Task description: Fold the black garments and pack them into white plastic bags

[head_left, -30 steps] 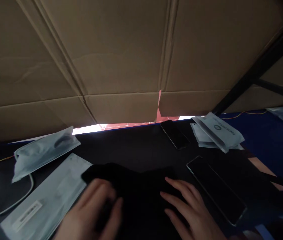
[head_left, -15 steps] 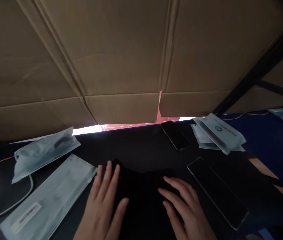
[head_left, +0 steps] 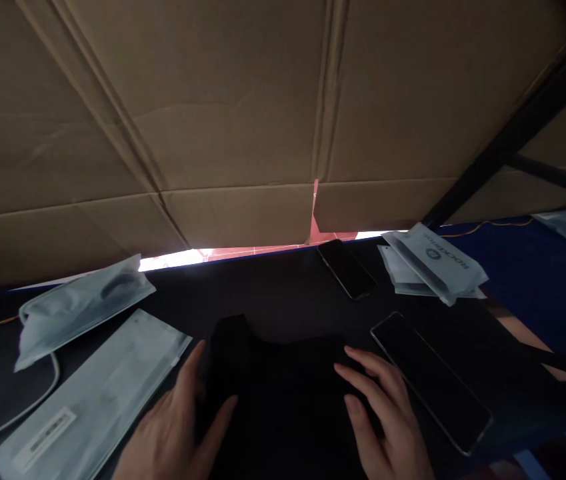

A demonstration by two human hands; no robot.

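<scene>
A folded black cloth (head_left: 277, 393) lies on the dark table in front of me. My left hand (head_left: 173, 427) rests at its left edge with thumb and forefinger spread, the cloth's edge between them. My right hand (head_left: 387, 417) lies flat on the cloth's right side, fingers stretched out. Just right of that hand a black phone (head_left: 430, 380) lies face up. A clear zip pouch with a white label (head_left: 93, 393) lies left of my left hand.
A second black phone (head_left: 347, 268) lies near the cardboard wall (head_left: 243, 113) at the back. Stacked pouches (head_left: 430, 263) sit at the back right, another pouch (head_left: 80, 303) at the left. A white cable (head_left: 17, 407) loops at the far left. A black frame bar (head_left: 507, 143) slants at the right.
My left hand opened from a bunched grip, lay flat on the cloth, then slid back to its left edge. My right hand shifted slightly right. The cloth now lies flatter.
</scene>
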